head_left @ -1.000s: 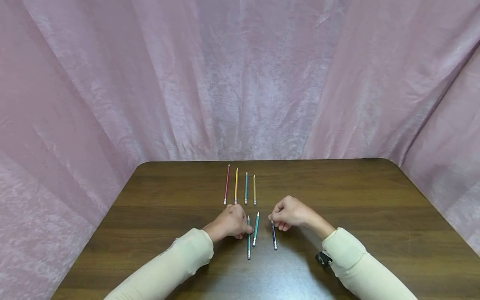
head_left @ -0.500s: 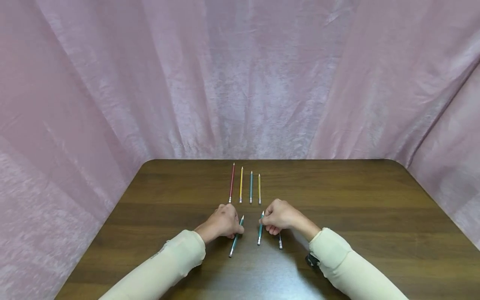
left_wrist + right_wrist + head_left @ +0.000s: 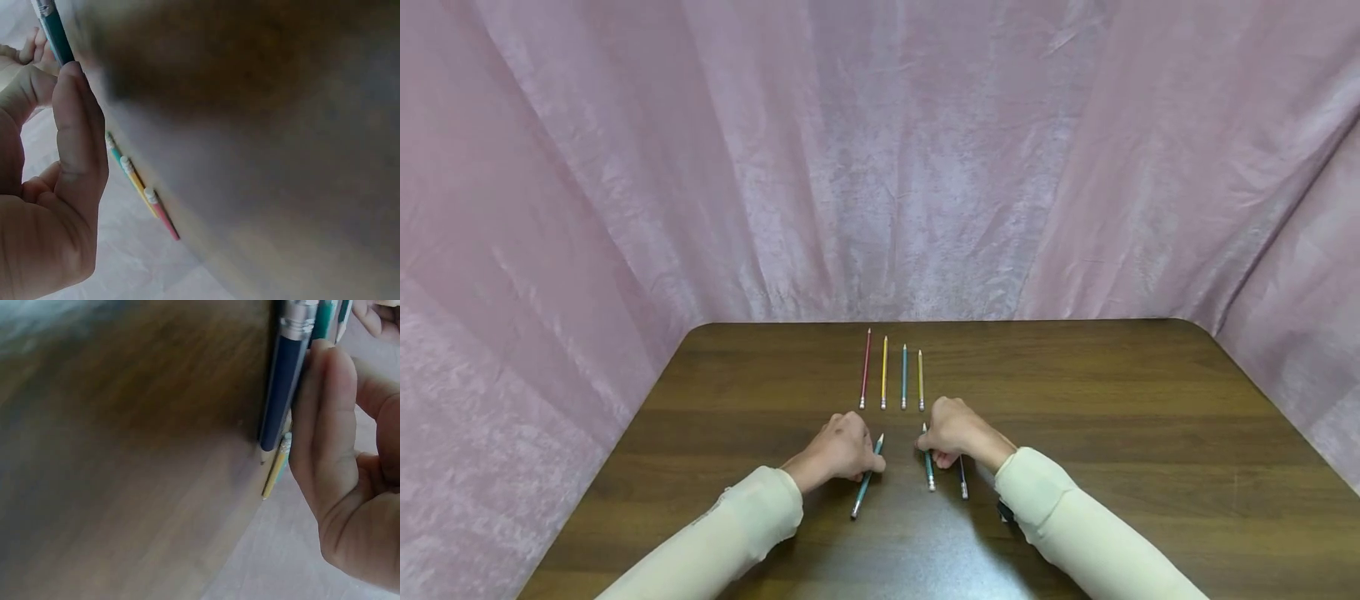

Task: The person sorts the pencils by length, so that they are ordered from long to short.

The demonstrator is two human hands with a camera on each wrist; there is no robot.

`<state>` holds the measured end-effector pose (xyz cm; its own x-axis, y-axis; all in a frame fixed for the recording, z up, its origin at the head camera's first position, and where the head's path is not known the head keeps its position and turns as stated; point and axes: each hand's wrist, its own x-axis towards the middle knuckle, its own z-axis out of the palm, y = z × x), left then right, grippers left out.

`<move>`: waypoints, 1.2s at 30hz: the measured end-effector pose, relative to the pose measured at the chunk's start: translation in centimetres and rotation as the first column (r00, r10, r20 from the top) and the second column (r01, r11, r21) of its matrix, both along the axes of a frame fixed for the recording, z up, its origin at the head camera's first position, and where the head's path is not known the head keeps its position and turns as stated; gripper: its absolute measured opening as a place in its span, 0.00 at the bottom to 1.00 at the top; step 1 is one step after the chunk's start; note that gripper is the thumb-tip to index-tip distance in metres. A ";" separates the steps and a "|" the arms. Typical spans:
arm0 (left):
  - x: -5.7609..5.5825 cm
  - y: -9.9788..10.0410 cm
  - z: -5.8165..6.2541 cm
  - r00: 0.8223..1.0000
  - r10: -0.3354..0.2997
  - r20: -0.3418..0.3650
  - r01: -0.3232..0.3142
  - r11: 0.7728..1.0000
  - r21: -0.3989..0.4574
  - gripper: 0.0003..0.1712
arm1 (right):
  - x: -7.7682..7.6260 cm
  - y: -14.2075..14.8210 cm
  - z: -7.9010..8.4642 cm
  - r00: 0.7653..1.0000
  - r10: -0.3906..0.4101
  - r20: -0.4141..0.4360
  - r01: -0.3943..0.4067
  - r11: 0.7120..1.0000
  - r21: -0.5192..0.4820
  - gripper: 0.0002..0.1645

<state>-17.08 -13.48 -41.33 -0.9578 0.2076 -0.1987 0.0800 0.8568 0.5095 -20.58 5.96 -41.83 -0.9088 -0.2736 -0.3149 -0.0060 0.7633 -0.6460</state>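
Observation:
In the head view my left hand (image 3: 842, 447) pinches a dark green pencil (image 3: 862, 492) between thumb and fingers. That pencil slants, point away from me and eraser end toward me. My right hand (image 3: 957, 432) pinches a shorter teal pencil (image 3: 929, 471) near its sharpened end. Just right of it lies a dark blue pencil (image 3: 964, 482), partly hidden beneath the right hand. The right wrist view shows this dark blue pencil (image 3: 280, 394) close beside the fingers, outside the grip. In the left wrist view the dark green pencil (image 3: 56, 39) rises from the fingertips.
Beyond the hands a row of pencils lies side by side on the brown table (image 3: 1112, 400): red (image 3: 865, 371), yellow (image 3: 884, 375), blue (image 3: 904, 379) and a shorter yellow one (image 3: 921, 382). A pink curtain (image 3: 925, 167) hangs behind the far edge.
My right hand has left the dark blue pencil, moved left and taken the teal one, whose eraser end has swung right. My left hand has shifted the dark green pencil left and tilted it.

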 end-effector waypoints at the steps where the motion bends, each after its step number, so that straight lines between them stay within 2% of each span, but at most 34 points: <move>1: 0.0 0.0 0.1 1.000 -0.004 -0.001 0.004 1.000 0.015 0.17 | 0.0 0.0 0.1 1.000 0.000 -0.007 0.000 1.000 0.012 0.15; 5: -0.4 0.0 0.8 1.000 -0.009 -0.014 0.010 0.998 0.069 0.15 | 0.2 0.0 0.4 1.000 0.009 -0.025 -0.009 1.000 0.027 0.14; 14: -1.6 1.0 2.0 0.999 0.051 -0.009 -0.047 0.970 0.240 0.11 | 0.1 1.5 2.1 1.000 0.005 -0.023 -0.007 0.997 -0.079 0.12; 23: -2.9 2.5 2.9 0.997 0.070 -0.022 -0.060 0.952 0.300 0.07 | -0.5 3.4 2.9 0.999 -0.031 -0.036 0.026 0.992 -0.126 0.09; 32: -4.4 4.2 3.5 0.995 0.098 0.015 -0.097 0.933 0.347 0.07 | -1.5 4.5 3.6 0.998 -0.040 -0.044 0.035 0.992 -0.122 0.06; 36: -5.1 4.9 3.6 0.994 0.106 0.021 -0.106 0.917 0.385 0.06 | -1.9 4.9 4.1 0.998 -0.043 -0.045 0.038 0.992 -0.119 0.06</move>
<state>-22.16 -8.60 -37.70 -0.9784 0.1654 -0.1241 -0.0006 0.5981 0.8014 -22.50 10.88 -37.75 -0.9329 -0.2690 -0.2392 -0.0092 0.6822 -0.7311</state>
